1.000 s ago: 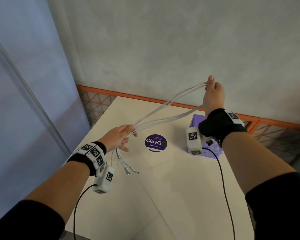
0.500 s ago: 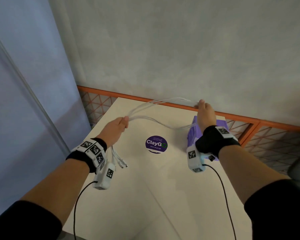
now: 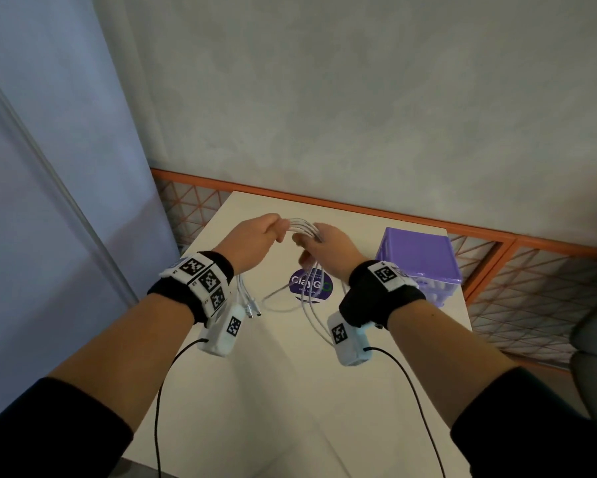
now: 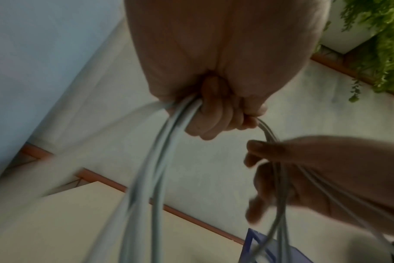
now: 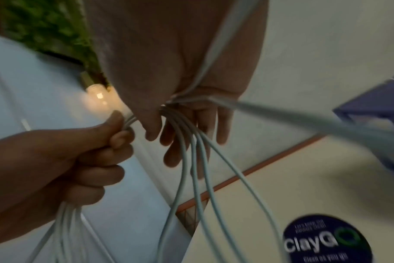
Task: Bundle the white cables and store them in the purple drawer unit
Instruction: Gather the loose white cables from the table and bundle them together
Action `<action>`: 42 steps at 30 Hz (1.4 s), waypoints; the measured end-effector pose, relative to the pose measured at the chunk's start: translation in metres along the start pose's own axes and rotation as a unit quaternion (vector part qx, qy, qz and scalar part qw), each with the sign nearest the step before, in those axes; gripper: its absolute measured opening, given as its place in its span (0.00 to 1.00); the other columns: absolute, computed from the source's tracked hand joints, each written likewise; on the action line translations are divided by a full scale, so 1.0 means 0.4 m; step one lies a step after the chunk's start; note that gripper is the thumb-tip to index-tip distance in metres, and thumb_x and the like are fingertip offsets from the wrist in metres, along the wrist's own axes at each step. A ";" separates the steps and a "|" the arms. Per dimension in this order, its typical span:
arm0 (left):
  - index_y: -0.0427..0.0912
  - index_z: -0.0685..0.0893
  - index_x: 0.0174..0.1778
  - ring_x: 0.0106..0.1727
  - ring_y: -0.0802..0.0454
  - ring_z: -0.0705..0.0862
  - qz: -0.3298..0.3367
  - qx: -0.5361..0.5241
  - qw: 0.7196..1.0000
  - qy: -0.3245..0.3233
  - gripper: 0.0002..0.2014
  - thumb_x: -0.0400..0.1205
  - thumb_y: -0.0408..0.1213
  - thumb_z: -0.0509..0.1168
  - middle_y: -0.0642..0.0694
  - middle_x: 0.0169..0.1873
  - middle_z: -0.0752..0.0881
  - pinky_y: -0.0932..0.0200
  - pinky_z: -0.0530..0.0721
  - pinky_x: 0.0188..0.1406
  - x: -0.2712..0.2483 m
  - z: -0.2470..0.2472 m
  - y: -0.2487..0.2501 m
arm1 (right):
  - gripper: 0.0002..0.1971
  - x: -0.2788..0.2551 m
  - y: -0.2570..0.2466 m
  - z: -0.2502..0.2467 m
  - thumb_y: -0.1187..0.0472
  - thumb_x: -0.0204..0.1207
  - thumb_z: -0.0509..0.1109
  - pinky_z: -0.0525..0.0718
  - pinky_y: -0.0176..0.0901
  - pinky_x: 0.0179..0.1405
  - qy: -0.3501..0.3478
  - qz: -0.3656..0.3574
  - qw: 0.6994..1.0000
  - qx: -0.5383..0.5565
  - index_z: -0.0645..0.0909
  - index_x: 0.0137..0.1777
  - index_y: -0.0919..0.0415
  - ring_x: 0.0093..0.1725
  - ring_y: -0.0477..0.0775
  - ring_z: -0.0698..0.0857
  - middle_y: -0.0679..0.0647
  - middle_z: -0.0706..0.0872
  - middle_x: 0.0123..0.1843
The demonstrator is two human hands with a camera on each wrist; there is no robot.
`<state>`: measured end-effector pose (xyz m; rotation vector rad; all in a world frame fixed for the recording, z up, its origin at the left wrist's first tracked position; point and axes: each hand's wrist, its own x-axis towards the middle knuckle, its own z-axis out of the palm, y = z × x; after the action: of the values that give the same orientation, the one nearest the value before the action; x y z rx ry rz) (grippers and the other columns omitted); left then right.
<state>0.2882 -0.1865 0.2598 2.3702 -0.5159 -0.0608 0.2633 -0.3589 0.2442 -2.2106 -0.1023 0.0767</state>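
Note:
Several white cables [image 3: 302,225] arch between my two hands above the table. My left hand [image 3: 255,236] grips them in a fist [image 4: 212,115], and their connector ends [image 3: 252,309] hang below that wrist. My right hand [image 3: 328,248] is close beside it. The cables [image 5: 192,169] run through the crook of its thumb and hang down across loosely spread fingers [image 5: 175,151]. The loop below [image 3: 310,305] reaches the table. The purple drawer unit [image 3: 417,260] stands to the right of my right hand, apart from it.
A round purple ClayGo sticker [image 3: 310,288] lies on the white table [image 3: 290,391] under the hands. An orange mesh rail [image 3: 359,208] runs behind the table against the grey wall. Green foliage [image 4: 382,44] shows in the left wrist view.
My right hand dropped from high at the right and came left to meet the left hand. The stretched cables have folded into a hanging loop. The left hand rose slightly.

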 end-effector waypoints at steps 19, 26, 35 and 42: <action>0.44 0.77 0.38 0.18 0.58 0.64 -0.109 -0.371 0.916 -0.104 0.22 0.82 0.60 0.55 0.53 0.18 0.68 0.65 0.74 0.20 -0.042 0.020 0.020 | 0.25 -0.012 -0.053 -0.072 0.38 0.81 0.57 0.56 0.41 0.22 0.078 0.059 0.919 0.382 0.65 0.29 0.53 0.23 0.48 0.56 0.47 0.61 0.23; 0.44 0.80 0.58 0.22 0.58 0.63 -0.088 -0.324 0.935 -0.115 0.27 0.77 0.64 0.58 0.55 0.25 0.67 0.64 0.67 0.23 -0.045 0.032 0.060 | 0.27 -0.003 -0.049 -0.074 0.38 0.83 0.53 0.58 0.36 0.17 0.209 0.082 0.811 0.540 0.64 0.27 0.54 0.18 0.47 0.56 0.47 0.60 0.21; 0.43 0.78 0.33 0.16 0.60 0.67 -0.065 -0.164 0.971 -0.161 0.16 0.73 0.51 0.73 0.57 0.16 0.73 0.64 0.65 0.21 -0.031 0.062 0.120 | 0.30 -0.010 -0.087 -0.068 0.32 0.79 0.53 0.61 0.39 0.17 0.189 0.060 0.784 0.588 0.60 0.25 0.54 0.20 0.48 0.57 0.48 0.58 0.22; 0.45 0.87 0.34 0.19 0.54 0.61 -0.089 -0.176 0.967 -0.163 0.14 0.80 0.48 0.64 0.50 0.19 0.66 0.59 0.59 0.20 -0.025 0.028 0.107 | 0.19 -0.024 -0.100 -0.122 0.45 0.81 0.65 0.81 0.44 0.32 0.114 0.029 0.859 0.498 0.74 0.34 0.58 0.24 0.48 0.65 0.49 0.62 0.25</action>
<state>0.2620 -0.2184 0.2783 2.0554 -0.4034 -0.5841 0.2564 -0.3748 0.3057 -1.1650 0.1194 -0.0883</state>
